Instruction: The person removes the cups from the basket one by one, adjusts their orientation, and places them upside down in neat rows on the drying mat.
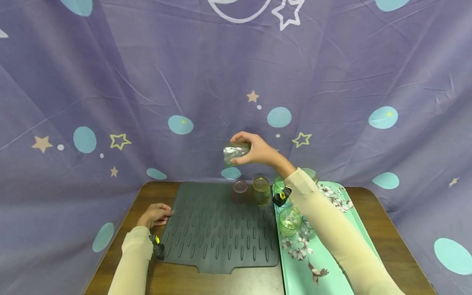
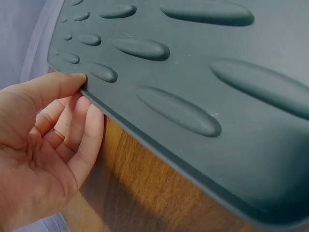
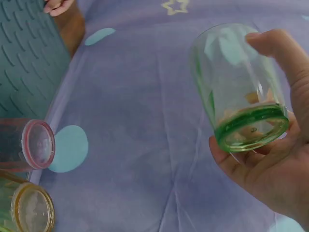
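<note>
My right hand [image 1: 258,149] grips a clear green-tinted drinking glass [image 3: 239,87], raised above the far edge of the dark drying mat [image 1: 221,229]. In the head view the glass lies nearly sideways, its base toward my palm; thumb and fingers are on opposite sides of it. My left hand [image 2: 53,130] pinches the mat's left edge, thumb on top and fingers below the rim. Upside down at the mat's far right stand a pink glass [image 1: 240,191] and an amber glass [image 1: 261,191], side by side.
To the right of the mat lies a mint-green tray [image 1: 328,262] with a flower print. Several glasses stand on it, among them a light green glass [image 1: 290,221]; my right forearm partly covers them. Behind the wooden table [image 1: 258,282] hangs a purple curtain [image 1: 221,73].
</note>
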Available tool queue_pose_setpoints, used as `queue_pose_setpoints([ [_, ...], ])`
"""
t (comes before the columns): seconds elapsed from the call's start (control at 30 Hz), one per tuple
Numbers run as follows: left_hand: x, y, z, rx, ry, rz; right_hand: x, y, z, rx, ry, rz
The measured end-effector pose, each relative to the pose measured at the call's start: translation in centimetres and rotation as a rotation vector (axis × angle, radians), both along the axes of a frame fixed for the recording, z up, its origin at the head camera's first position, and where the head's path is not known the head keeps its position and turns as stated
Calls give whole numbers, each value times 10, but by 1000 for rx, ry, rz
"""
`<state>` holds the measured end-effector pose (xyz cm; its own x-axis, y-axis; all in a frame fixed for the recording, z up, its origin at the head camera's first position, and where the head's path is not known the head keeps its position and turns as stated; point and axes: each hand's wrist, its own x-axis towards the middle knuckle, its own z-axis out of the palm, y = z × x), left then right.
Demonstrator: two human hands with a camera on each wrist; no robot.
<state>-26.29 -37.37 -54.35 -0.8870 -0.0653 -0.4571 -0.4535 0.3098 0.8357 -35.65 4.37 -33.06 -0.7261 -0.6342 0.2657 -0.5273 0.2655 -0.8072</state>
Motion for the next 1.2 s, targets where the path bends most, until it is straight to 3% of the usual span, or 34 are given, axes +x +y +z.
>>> queue_pose_setpoints([
  [0.1, 1, -3, 1, 19, 5, -17, 0, -18, -4, 112, 45, 3],
  [0.23, 0, 0, 1, -27, -16, 36, 0, -38, -15, 233, 85, 8],
  [0.43, 1, 3, 5, -40, -28, 54, -1, -62, -34, 378, 151, 13],
  [0.83, 3, 4, 5, -38, -31, 68, 1, -96, -67, 662, 174, -9],
  [1.2, 2, 6, 1, -34, -16, 92, 0, -116, -100, 833, 213, -65],
])
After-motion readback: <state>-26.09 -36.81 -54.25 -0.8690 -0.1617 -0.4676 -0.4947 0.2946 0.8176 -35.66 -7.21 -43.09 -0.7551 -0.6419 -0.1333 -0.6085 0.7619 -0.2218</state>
